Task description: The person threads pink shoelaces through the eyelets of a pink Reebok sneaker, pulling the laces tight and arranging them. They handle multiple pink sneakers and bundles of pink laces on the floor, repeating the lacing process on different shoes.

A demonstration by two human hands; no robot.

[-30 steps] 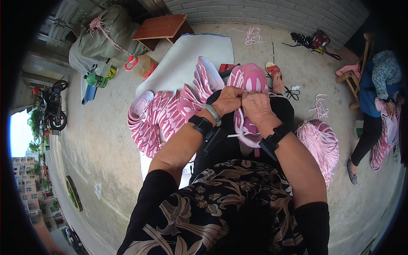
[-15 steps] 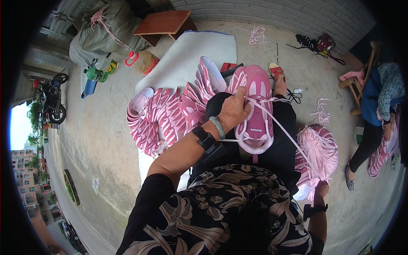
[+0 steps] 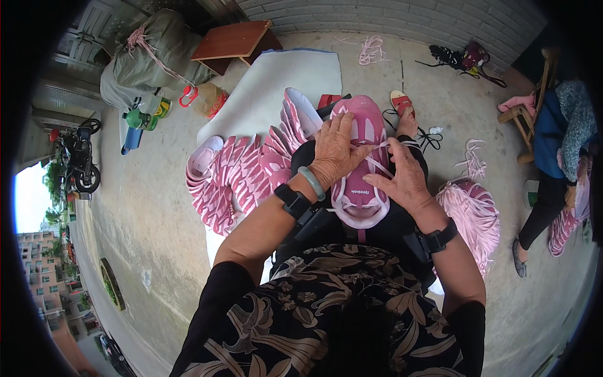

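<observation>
- Your left hand (image 3: pixel 336 151) lies flat on the pink shoe upper (image 3: pixel 359 160) in your lap.
- Your right hand (image 3: pixel 402 179) pinches its white lace (image 3: pixel 377 164).
- More pink uppers (image 3: pixel 235 173) fan out to your left.

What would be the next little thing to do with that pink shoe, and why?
Probably draw the lace snug with the right hand. The left hand lies pressed on the pink shoe, and the lace runs slack across it to the right hand's fingers.
</observation>
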